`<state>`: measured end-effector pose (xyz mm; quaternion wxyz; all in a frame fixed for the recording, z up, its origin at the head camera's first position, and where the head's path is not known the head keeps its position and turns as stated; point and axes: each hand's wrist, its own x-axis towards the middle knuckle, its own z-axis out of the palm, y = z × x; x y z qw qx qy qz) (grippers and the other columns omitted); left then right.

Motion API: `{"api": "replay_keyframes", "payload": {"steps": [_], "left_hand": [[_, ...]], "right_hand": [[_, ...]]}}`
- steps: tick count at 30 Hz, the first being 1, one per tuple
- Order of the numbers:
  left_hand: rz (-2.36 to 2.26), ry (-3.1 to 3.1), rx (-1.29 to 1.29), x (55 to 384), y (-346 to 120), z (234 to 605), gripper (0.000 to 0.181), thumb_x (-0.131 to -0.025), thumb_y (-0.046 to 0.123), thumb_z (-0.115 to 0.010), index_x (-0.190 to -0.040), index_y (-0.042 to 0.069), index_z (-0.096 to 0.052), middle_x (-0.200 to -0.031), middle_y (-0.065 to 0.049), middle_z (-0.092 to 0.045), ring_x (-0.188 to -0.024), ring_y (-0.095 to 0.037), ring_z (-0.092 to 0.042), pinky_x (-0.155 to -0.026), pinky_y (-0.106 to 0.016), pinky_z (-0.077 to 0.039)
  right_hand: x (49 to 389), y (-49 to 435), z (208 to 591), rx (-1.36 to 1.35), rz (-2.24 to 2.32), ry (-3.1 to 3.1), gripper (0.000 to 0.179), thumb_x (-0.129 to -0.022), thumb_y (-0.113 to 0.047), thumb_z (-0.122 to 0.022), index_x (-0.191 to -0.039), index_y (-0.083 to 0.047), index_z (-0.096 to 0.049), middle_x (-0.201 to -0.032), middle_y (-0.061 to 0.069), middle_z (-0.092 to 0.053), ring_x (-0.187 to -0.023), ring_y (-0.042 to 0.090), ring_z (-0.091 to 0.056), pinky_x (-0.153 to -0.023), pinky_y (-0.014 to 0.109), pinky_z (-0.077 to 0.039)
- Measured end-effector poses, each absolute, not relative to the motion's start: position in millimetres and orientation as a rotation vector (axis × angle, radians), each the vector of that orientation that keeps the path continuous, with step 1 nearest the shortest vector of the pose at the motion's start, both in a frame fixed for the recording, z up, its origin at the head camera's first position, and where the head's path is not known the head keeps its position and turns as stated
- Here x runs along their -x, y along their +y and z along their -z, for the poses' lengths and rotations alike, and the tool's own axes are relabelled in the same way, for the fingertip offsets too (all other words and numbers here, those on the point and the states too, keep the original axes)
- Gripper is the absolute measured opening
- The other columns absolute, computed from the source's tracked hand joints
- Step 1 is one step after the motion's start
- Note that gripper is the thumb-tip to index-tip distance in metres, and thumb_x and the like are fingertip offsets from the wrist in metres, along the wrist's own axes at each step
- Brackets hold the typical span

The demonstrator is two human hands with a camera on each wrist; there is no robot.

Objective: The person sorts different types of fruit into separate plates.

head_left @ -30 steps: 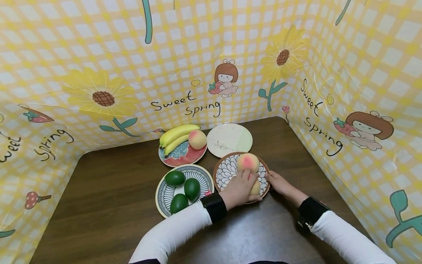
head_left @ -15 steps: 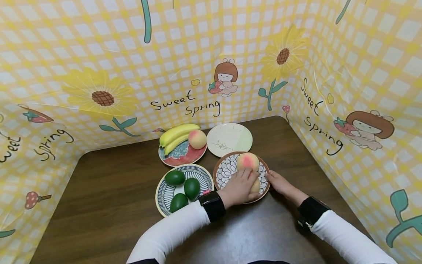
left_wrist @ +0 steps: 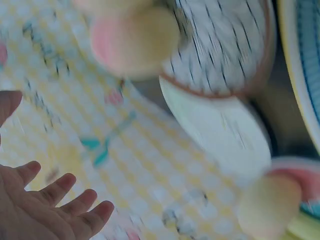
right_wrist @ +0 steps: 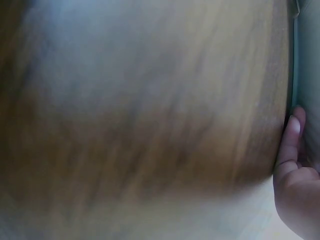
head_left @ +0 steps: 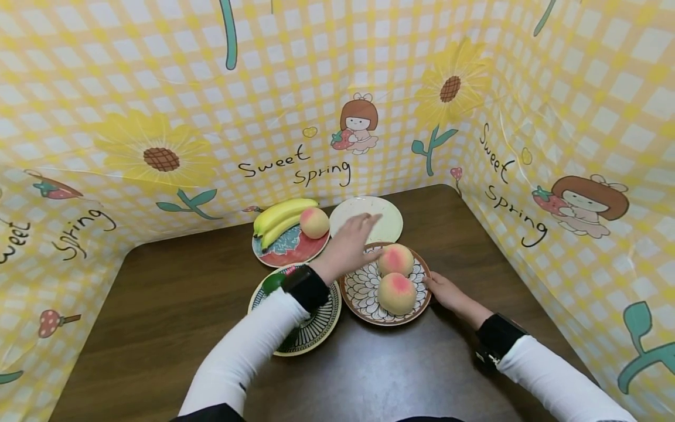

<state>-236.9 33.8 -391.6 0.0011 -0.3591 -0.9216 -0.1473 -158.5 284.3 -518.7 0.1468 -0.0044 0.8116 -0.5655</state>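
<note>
Fingers apart, the left grip (head_left: pixel 345 245) hovers near the pale plate (head_left: pixel 390 225) by the worktop (head_left: pixel 174 293)'s back edge; the right grip (head_left: pixel 447 293) pinches the brown-rimmed plate (head_left: pixel 362 298), bearing two peaches (head_left: pixel 397 294), nearer the right edge.

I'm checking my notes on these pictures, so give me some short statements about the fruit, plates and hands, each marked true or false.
1. The bananas share a plate with one peach. True.
2. The right hand holds the rim of the brown-rimmed plate. True.
3. The brown-rimmed plate carries three peaches. False: two peaches sit there.
4. The left hand grips a banana. False: the left hand holds nothing.
5. The white plate sits on top of the brown-rimmed plate. False: the white plate lies beyond it.
</note>
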Motion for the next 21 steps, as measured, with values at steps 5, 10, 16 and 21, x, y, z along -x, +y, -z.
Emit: {"api": "replay_keyframes", "payload": {"steps": [5, 10, 16, 21], "left_hand": [[0.405, -2.932, 0.96, 272.5, 1.0, 378.9, 0.087, -0.094, 0.04, -0.074, -0.161, 0.009, -0.028, -0.16, -0.024, -0.038, -0.15, -0.04, -0.037, -0.124, -0.053, -0.034], [0.537, -3.031, 0.806, 300.9, -25.6, 372.5, 0.091, -0.091, 0.037, -0.077, -0.162, 0.009, -0.026, -0.163, -0.025, -0.03, -0.153, -0.043, -0.029, -0.123, -0.055, -0.034], [0.705, -3.165, 0.617, 327.4, -47.8, 388.4, 0.091, -0.093, 0.034, -0.074, -0.164, 0.01, -0.022, -0.167, -0.027, -0.02, -0.156, -0.046, -0.02, -0.122, -0.057, -0.034], [0.753, -3.249, 0.506, 340.9, -56.5, 407.7, 0.09, -0.093, 0.032, -0.071, -0.163, 0.004, -0.021, -0.164, -0.033, -0.023, -0.152, -0.049, -0.028, -0.122, -0.057, -0.033]], "right_hand": [[159.9, 285.5, 519.9, 0.023, 1.635, 2.304, 0.045, -0.11, -0.013, -0.032, -0.138, 0.022, -0.039, -0.106, 0.026, -0.066, -0.084, 0.003, -0.059, -0.076, 0.018, -0.048], [160.0, 287.9, 518.2, 0.01, 1.609, 2.307, 0.048, -0.111, -0.016, -0.03, -0.142, 0.021, -0.036, -0.112, 0.029, -0.064, -0.087, 0.004, -0.059, -0.077, 0.018, -0.049], [161.0, 288.2, 521.3, 0.003, 1.623, 2.305, 0.047, -0.111, -0.015, -0.031, -0.14, 0.021, -0.037, -0.107, 0.026, -0.065, -0.083, 0.003, -0.06, -0.075, 0.019, -0.05], [161.2, 286.2, 523.5, -0.019, 1.622, 2.316, 0.044, -0.111, -0.015, -0.032, -0.136, 0.02, -0.041, -0.1, 0.018, -0.067, -0.079, 0.002, -0.059, -0.073, 0.02, -0.049]]}}
